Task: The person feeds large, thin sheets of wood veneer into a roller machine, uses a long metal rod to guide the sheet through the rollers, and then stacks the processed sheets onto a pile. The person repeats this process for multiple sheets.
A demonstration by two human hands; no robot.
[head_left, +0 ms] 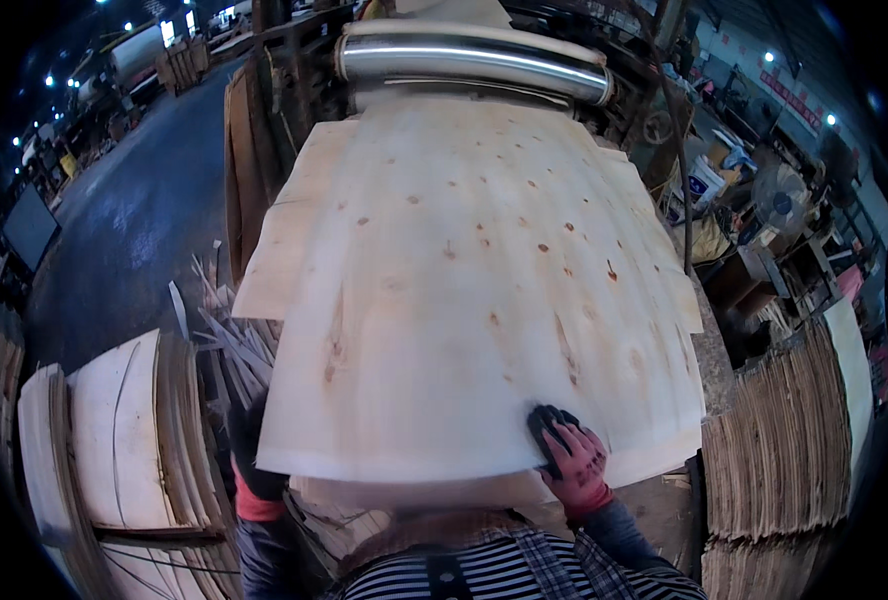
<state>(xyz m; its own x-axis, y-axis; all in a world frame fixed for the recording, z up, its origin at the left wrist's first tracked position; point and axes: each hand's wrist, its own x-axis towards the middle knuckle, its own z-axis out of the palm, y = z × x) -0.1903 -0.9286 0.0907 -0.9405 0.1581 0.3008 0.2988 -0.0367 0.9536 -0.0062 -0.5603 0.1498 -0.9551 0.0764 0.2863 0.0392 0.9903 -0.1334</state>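
Note:
A wide, pale wood veneer sheet [424, 330] with brown knots lies before me, its near edge close to my body. More veneer [289, 235] shows from under its left side. My right hand [572, 455], in a red glove with black fingers, rests on top near the front edge, fingers stretched flat over the wood. Beside the sheet's near left corner is my left hand [254, 455], dark-gloved with a red cuff; its fingers are dim and partly hidden, so their grip cannot be told. At the far end, the veneer reaches a shiny metal roller [474, 65].
Tied veneer stacks [129, 430] stand at my left, and a tall stack [776, 440] at my right. Scrap strips [234, 340] lie beside the left edge. A fan [779, 195] and a white bucket [702, 180] stand farther right. Dark floor [134, 220] stretches away left.

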